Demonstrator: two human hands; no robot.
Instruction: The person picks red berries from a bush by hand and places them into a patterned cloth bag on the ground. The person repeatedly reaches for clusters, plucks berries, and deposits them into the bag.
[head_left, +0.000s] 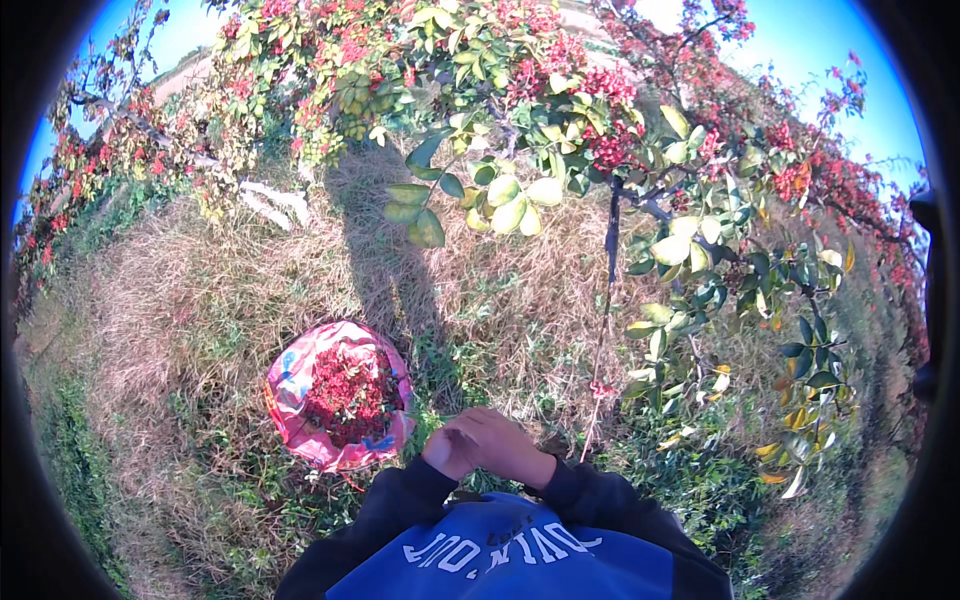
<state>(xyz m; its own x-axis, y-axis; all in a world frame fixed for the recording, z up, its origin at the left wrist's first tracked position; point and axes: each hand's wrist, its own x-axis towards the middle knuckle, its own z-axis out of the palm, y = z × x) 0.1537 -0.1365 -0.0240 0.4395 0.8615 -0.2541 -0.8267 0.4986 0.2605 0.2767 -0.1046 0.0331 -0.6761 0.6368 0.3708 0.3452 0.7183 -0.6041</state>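
Observation:
My left hand (448, 452) and my right hand (504, 444) are together just in front of my body. The right hand's fingers lie over the left hand, so its palm and fingertips are mostly hidden. Whether anything is held between them does not show. Left of the hands, an open pink bag (276, 375) with a rolled rim stands on the grass. Inside it lies a heap of red berries (349, 394) with a few bits of green. A small gap separates the bag from my fingers.
Shrub branches with red berry clusters (611, 146) and yellow-green leaves (514, 202) arch across the front and right. A thin dark stem (613, 232) hangs towards the ground right of my hands. Dry grass (225, 277) and green weeds (660, 480) cover the ground.

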